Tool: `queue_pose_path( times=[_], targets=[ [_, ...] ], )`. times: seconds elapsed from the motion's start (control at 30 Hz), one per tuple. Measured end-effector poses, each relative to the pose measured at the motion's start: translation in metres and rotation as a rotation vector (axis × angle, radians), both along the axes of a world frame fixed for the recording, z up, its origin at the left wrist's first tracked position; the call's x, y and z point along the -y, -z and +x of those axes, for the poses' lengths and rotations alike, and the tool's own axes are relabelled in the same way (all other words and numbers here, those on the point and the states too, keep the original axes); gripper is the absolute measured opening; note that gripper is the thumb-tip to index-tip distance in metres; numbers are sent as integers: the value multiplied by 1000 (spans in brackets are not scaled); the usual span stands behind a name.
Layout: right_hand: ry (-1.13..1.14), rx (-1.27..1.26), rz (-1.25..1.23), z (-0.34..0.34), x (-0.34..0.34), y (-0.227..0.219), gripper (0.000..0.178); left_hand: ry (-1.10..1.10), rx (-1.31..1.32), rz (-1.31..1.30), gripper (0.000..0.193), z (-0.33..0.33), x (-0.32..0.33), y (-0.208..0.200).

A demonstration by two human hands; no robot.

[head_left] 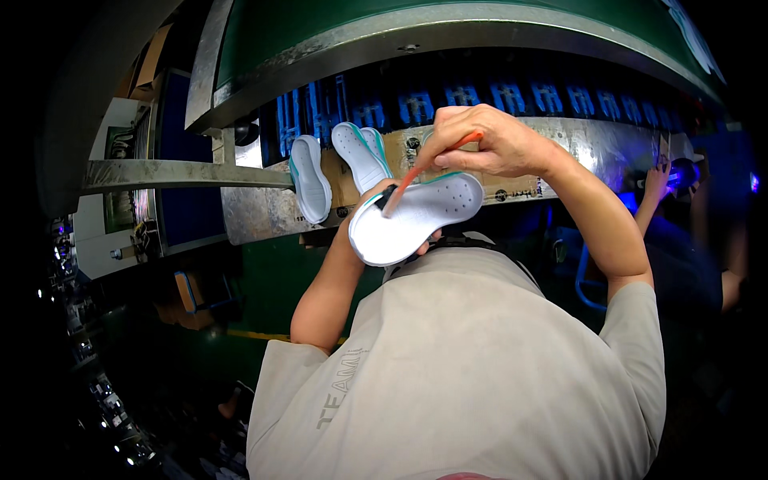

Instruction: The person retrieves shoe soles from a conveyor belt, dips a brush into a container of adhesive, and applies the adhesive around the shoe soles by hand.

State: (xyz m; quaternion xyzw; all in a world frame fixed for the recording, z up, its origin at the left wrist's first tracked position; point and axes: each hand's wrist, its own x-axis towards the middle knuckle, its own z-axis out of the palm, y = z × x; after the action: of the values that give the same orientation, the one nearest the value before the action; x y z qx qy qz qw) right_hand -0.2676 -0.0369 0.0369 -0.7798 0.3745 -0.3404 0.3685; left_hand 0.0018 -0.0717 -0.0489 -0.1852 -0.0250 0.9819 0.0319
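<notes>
A white shoe sole (424, 216) with a teal edge and small holes at one end is held over my lap, tilted toward me. My left hand (374, 192) grips it from the left and beneath, fingertips showing at its lower edge; the rest of that hand is hidden. Above it, my right hand (488, 140) is closed round the orange handle of a slim brush (412, 176). The brush's pale tip touches the inner face of the sole, near a dark patch by the rim. Beyond my left hand, another white sole (310, 180) lies beside two overlapping soles (358, 156).
Brown cardboard (340, 192) covers part of the metal bench (260, 212). A row of blue racks (416, 108) lines its far side, under a metal beam (408, 32). A metal bar (184, 174) juts in from the left. At right, a co-worker's hand (658, 178) is near a blue-lit area.
</notes>
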Motion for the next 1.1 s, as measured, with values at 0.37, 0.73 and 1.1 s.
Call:
queue_pose_path(
  times=[0.37,0.73,1.1],
  targets=[
    [227,-100,153,-10,-1,10,20,-76,61,-154,67,19,18,16],
    [583,879,-2,-38,-91,49,25,-249,-237,-259,82,34,35,-35],
    [874,944,197,-11,-115,86,27,-895,-198,-627,62,-55,394,-139]
  ],
)
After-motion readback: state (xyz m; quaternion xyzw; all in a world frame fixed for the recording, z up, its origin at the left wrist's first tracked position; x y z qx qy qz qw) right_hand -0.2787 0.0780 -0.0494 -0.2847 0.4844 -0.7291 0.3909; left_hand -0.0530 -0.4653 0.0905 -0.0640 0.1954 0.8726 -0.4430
